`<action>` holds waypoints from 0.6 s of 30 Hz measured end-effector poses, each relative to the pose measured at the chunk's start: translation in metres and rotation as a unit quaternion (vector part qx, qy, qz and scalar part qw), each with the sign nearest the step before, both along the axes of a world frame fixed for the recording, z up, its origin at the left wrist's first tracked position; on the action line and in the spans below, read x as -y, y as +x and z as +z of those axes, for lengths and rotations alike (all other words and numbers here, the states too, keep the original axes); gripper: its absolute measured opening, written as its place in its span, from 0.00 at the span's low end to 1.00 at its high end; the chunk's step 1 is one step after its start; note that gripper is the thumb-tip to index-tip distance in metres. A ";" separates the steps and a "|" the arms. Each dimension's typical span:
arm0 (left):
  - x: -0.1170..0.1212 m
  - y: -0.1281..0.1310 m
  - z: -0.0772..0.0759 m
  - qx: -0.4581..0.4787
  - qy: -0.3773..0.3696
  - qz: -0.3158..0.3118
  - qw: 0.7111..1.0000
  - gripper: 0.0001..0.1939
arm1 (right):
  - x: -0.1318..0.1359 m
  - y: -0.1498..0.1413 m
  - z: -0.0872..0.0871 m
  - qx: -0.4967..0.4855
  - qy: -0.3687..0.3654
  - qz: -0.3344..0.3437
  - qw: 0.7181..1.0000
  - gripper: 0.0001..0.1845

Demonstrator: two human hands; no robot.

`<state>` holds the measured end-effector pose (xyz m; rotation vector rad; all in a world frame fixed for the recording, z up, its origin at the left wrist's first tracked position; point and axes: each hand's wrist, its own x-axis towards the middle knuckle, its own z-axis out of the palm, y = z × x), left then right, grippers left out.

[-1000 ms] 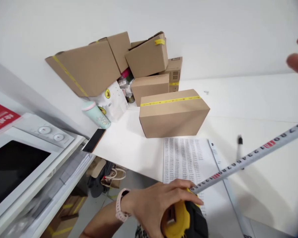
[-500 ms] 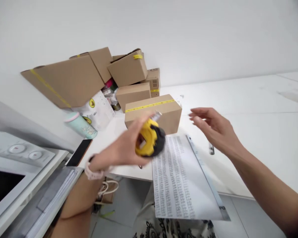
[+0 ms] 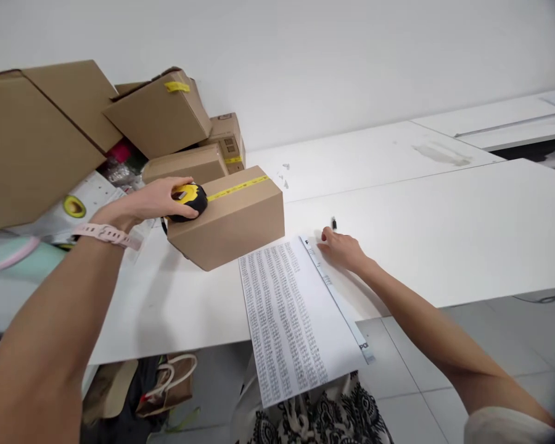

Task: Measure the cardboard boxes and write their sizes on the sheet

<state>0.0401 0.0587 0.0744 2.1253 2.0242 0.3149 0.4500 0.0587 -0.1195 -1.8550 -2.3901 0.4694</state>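
Note:
My left hand [image 3: 160, 200] is wrapped around a yellow and black tape measure [image 3: 195, 200]. It rests against the left end of the closed cardboard box [image 3: 240, 225], which has yellow tape along its top. Low over the white table, my right hand [image 3: 345, 250] has its fingers curled beside the upper right edge of the printed sheets [image 3: 287, 320]. A small dark object [image 3: 333, 223] lies just past those fingers, partly hidden by them; whether they grip anything I cannot make out.
More cardboard boxes [image 3: 160, 117] are piled at the back left against the wall. A mint tumbler [image 3: 32, 262] with a pink rim lies at far left. The printed sheets overhang the white table's front edge. A paper bag [image 3: 173, 388] stands below.
My left hand has brought the tape measure onto the left end of the box. My right hand has come down to the table beside the sheets. The view has turned right.

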 end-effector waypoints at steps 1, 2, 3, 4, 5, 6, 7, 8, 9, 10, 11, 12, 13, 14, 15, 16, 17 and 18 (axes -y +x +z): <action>0.000 -0.002 0.000 0.011 -0.003 -0.004 1.000 0.47 | -0.001 0.003 -0.002 -0.020 0.005 0.009 1.000 0.08; 0.001 -0.002 0.000 0.019 0.005 -0.003 1.000 0.49 | -0.002 0.007 -0.005 -0.043 0.014 0.012 0.999 0.08; 0.005 0.003 -0.001 0.022 0.033 -0.004 0.999 0.51 | -0.002 0.011 -0.008 -0.063 0.023 0.005 0.998 0.09; 0.012 0.011 -0.004 0.026 0.081 -0.010 0.996 0.52 | -0.003 0.016 -0.010 -0.076 0.030 -0.013 0.997 0.11; 0.022 0.024 -0.009 0.029 0.140 -0.017 0.990 0.51 | -0.003 0.021 -0.012 -0.082 0.032 -0.039 0.995 0.14; 0.035 0.042 -0.018 0.044 0.213 -0.054 0.975 0.46 | -0.004 0.025 -0.013 -0.080 0.029 -0.067 0.994 0.17; 0.051 0.061 -0.031 0.065 0.255 -0.092 0.960 0.39 | -0.005 0.029 -0.013 -0.069 0.022 -0.091 0.993 0.20; 0.069 0.082 -0.048 0.076 0.259 -0.133 0.954 0.33 | -0.007 0.031 -0.011 -0.053 0.014 -0.106 0.993 0.22; 0.086 0.103 -0.069 0.082 0.223 -0.192 0.952 0.30 | -0.010 0.033 -0.010 -0.034 0.007 -0.109 0.993 0.23; 0.102 0.121 -0.092 0.085 0.167 -0.245 0.951 0.30 | -0.014 0.033 -0.007 -0.014 0.001 -0.103 0.995 0.24; 0.115 0.136 -0.116 0.080 0.100 -0.276 0.953 0.34 | -0.018 0.033 -0.005 0.002 -0.003 -0.090 0.996 0.26; 0.124 0.147 -0.141 0.072 0.050 -0.289 0.953 0.40 | -0.023 0.033 -0.004 0.011 -0.002 -0.076 0.997 0.27; 0.129 0.154 -0.163 0.064 0.009 -0.293 0.954 0.44 | -0.027 0.033 -0.003 0.010 0.000 -0.064 0.998 0.27; 0.131 0.157 -0.183 0.061 -0.024 -0.298 0.952 0.46 | -0.031 0.033 -0.003 -0.007 0.002 -0.057 0.998 0.26; 0.128 0.158 -0.198 0.060 -0.040 -0.298 0.952 0.47 | -0.034 0.035 -0.004 -0.042 0.003 -0.056 0.998 0.25; 0.124 0.157 -0.210 0.058 -0.049 -0.296 0.952 0.48 | -0.036 0.037 -0.004 -0.099 0.002 -0.063 0.993 0.23; 0.117 0.154 -0.217 0.056 -0.051 -0.293 0.953 0.48 | -0.036 0.040 -0.005 -0.177 -0.003 -0.073 0.982 0.22; 0.110 0.151 -0.221 0.052 -0.050 -0.292 0.954 0.48 | -0.036 0.043 -0.005 -0.266 -0.013 -0.079 0.961 0.21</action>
